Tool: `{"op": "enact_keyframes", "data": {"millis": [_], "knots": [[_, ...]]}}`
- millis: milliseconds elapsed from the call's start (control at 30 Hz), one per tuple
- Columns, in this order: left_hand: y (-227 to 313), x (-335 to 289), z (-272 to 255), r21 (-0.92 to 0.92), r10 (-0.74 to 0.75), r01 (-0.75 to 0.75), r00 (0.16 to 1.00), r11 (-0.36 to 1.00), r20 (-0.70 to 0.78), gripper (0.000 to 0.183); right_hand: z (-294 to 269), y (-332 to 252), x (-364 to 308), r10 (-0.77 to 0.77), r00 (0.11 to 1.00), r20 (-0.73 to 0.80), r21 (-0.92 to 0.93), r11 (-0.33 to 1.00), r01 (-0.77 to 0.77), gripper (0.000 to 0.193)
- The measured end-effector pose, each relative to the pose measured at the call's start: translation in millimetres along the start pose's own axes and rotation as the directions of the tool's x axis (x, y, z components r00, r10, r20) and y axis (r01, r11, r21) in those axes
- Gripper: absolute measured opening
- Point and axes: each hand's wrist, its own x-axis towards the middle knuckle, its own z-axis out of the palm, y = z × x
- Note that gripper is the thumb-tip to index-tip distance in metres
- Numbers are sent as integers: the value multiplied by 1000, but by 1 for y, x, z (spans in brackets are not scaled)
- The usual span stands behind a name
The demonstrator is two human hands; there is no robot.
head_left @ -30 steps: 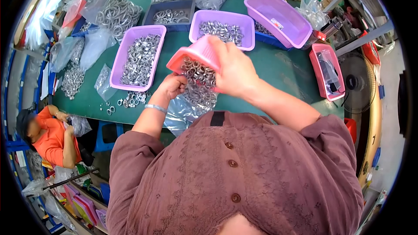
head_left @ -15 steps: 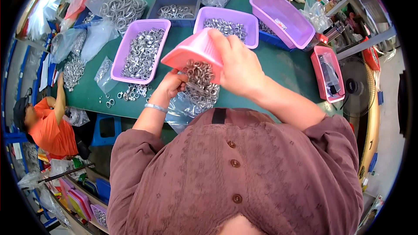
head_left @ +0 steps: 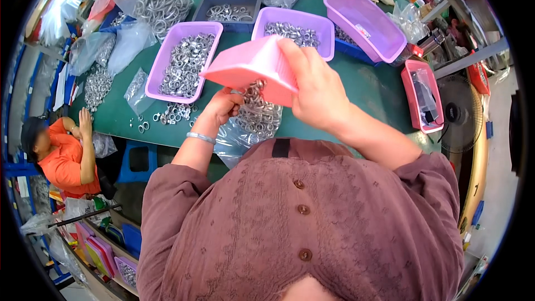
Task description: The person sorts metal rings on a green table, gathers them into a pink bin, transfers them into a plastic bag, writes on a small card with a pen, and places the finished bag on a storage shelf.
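My right hand [head_left: 322, 92] grips a pink plastic tray [head_left: 248, 62] by its right side and holds it steeply tilted over the table's near edge. Small metal rings [head_left: 261, 120] spill from its lower edge into a clear plastic bag [head_left: 229, 146]. The fingers of my left hand [head_left: 224, 106] are closed at the bag's mouth, pinching its edge just below the tray. Part of the bag's opening is hidden behind the tray. Left of my left hand, loose rings [head_left: 175, 112] lie on the green table [head_left: 356, 108].
Ring-filled purple trays [head_left: 149, 86] stand left and beyond, near a grey-blue tray [head_left: 200, 14]. An empty purple tray [head_left: 384, 36] leans on a blue bin. At right are a pink basket [head_left: 409, 81] and a fan [head_left: 458, 112]. A co-worker in orange [head_left: 67, 159] sits left.
My right hand has tipped the pink tray further over, and fewer rings show in it. My left hand keeps its place at the bag. The co-worker's hands have come together.
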Motion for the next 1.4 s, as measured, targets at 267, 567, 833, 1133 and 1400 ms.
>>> {"op": "enact_keyframes", "data": {"millis": [267, 567, 833, 1133, 1400], "knots": [[1, -4, 5, 68, -4, 4, 1000, 998, -1, 54, -12, 2, -6, -42, 999, -8, 4, 999, 42, 68], [3, -10, 18, 271, 8, 34, 988, 962, -152, 82, -48, 114, -56, 287, 930, -229, 99, 957, -271, 69], [3, -12, 26, 349, 45, 10, 988, 937, -151, 82, -52, 234, -252, 977, 186, 102, 756, 45, -653, 57], [-4, -13, 21, 396, 92, -8, 977, 918, -193, 80, -27, 233, -273, 619, 472, -627, -230, 432, -872, 53], [-6, -14, 19, 414, 90, -12, 981, 910, -170, 83, 34, 154, -114, 10, 924, 383, -321, 939, 123, 20]]}}
